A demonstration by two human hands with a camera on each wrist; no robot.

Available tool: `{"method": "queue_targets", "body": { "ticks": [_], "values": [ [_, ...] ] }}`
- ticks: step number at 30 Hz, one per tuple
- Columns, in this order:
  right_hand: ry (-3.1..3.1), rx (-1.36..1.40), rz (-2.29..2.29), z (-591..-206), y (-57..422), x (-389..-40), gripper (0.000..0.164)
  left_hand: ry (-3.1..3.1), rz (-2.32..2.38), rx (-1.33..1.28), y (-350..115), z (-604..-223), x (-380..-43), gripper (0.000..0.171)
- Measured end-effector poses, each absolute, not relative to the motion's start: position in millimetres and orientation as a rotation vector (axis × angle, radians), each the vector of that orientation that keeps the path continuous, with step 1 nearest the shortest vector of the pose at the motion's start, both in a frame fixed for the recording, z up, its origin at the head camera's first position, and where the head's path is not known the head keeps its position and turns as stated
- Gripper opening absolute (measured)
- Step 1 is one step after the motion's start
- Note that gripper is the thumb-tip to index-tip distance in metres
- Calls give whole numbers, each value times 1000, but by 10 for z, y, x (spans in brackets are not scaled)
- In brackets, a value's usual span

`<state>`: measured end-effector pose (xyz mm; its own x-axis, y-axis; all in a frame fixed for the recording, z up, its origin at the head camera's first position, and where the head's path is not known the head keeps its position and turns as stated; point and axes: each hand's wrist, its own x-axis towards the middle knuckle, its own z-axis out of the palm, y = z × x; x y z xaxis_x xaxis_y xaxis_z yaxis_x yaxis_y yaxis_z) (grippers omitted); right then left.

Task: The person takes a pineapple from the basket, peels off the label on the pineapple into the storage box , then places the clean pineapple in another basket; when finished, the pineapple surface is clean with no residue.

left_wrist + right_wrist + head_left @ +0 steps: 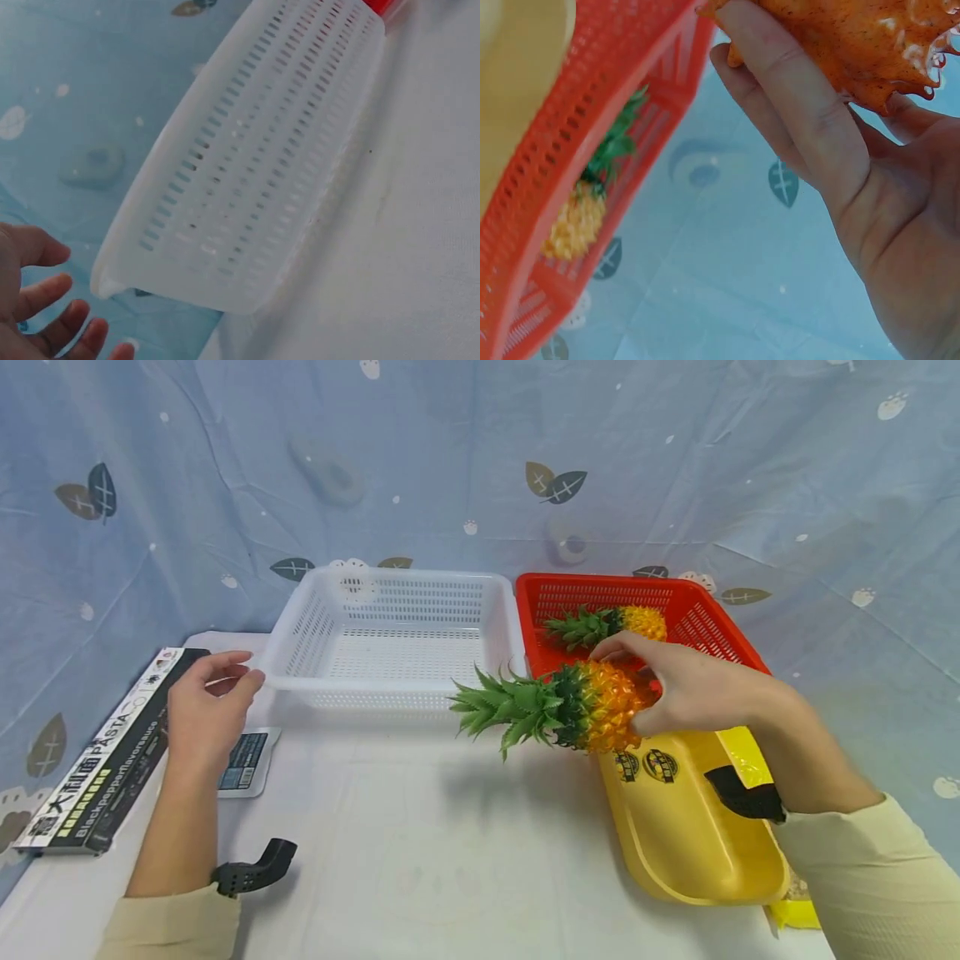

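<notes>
My right hand (686,685) grips an orange pineapple (609,706) by its base, its green crown pointing left. The fruit is held above the table, in front of the red basket (738,639). In the right wrist view the fingers (802,97) curl round the pineapple's spiky orange body (855,45). A second, yellower pineapple (643,622) lies inside the red basket. My left hand (210,702), holding nothing, has relaxed, slightly bent fingers near the left corner of the white basket (397,693). The left wrist view shows those fingers (45,296) apart from that basket's rim.
A yellow bin (697,827) stands at the right, with a yellow package (797,913) beside it. On the left lie a black-and-white pasta box (112,752) and a small flat packet (246,764). A blue patterned curtain (450,460) hangs behind the white table (405,860).
</notes>
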<state>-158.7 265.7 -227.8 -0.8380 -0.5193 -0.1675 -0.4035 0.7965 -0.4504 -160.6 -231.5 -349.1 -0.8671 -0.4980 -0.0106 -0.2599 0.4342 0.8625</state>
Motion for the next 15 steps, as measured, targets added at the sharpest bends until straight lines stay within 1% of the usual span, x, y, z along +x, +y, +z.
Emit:
{"method": "queue_targets", "body": {
  "ticks": [8, 15],
  "values": [
    [2706, -640, -637, -2173, 2819, -1756, 74, -2333, -1714, 694, -2388, -3594, -1695, 63],
    [2665, -479, -694, -2122, 2980, -1914, 78, -2161, -2001, 634, -2361, -3700, -1743, 66]
  ]
}}
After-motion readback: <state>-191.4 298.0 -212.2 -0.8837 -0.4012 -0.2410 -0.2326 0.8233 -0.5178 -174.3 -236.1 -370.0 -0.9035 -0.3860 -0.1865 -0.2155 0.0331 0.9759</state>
